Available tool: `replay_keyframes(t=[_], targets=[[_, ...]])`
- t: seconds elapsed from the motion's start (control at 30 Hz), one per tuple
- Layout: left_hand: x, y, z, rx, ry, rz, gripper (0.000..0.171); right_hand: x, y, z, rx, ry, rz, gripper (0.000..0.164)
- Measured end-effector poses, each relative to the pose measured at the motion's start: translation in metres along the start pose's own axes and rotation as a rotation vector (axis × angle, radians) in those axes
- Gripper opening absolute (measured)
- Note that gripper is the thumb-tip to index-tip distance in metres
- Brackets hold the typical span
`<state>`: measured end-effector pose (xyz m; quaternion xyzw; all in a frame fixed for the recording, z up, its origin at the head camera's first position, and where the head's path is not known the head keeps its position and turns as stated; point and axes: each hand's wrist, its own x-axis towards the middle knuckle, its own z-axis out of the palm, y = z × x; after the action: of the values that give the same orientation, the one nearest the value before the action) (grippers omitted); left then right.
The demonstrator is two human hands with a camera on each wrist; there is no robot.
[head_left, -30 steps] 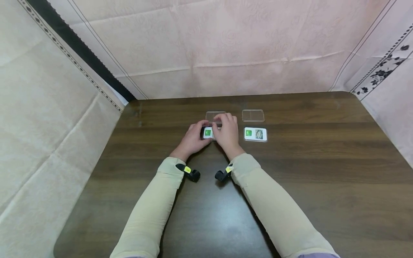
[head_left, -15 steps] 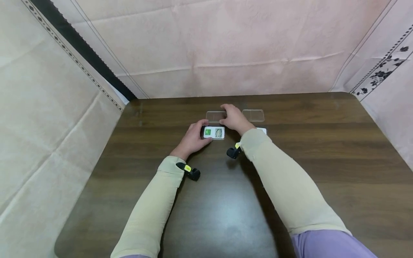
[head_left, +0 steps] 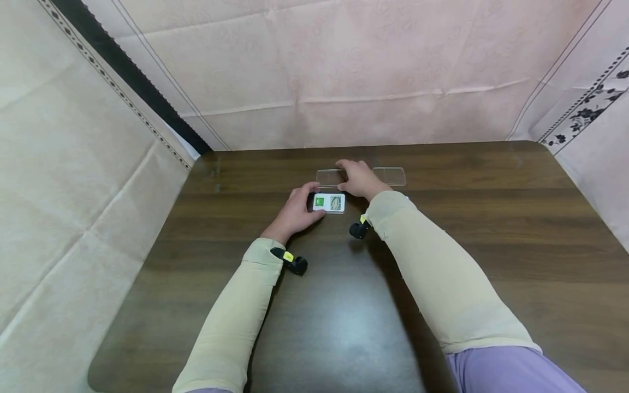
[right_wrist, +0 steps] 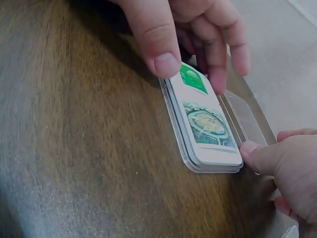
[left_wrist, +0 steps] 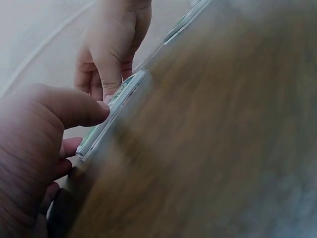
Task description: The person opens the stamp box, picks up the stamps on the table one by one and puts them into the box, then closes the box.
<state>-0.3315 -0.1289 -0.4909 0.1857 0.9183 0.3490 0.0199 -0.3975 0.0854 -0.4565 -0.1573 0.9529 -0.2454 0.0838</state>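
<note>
A stack of white cards (right_wrist: 213, 153), its top card printed with a green square and an oval picture, sits in a shallow clear tray on the table. My left hand (head_left: 296, 212) pinches it by its left end, thumb (left_wrist: 84, 109) on the near edge and fingers along the far one. Just behind the stack lies a clear plastic lid (head_left: 328, 178). My right hand (head_left: 361, 180) spans that lid's right end, thumb at its near edge close to the card stack's corner, index finger at its far edge.
A second clear lid (head_left: 393, 176) lies to the right, partly behind my right hand. Another card stack (left_wrist: 185, 22) shows in the left wrist view; my right forearm hides it in the head view. The brown wooden table (head_left: 491, 229) meets a pale cloth (head_left: 373, 65) behind.
My right hand has left the card stack and moved back and right to the clear lid's end, its forearm now covering the second stack. My left hand has stayed in place.
</note>
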Motion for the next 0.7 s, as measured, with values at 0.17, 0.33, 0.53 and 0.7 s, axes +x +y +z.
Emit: replay_keyframes(t=[0.17,0.33,0.53,0.7], targets=[[-0.001,0.001,-0.001,-0.034,-0.004,-0.012,0.075,-0.001,0.003,-0.001,-0.006,0.009,-0.047,0.063],[-0.001,0.000,-0.003,-0.069,-0.003,-0.021,0.081,-0.009,0.006,-0.006,0.036,-0.003,-0.073,0.062],[-0.001,-0.003,-0.008,-0.101,0.029,-0.027,0.087,-0.019,0.004,-0.012,0.079,-0.021,-0.086,0.065],[0.000,0.000,-0.005,-0.103,0.019,-0.036,0.091,-0.033,0.002,-0.011,0.082,-0.035,-0.096,0.066]])
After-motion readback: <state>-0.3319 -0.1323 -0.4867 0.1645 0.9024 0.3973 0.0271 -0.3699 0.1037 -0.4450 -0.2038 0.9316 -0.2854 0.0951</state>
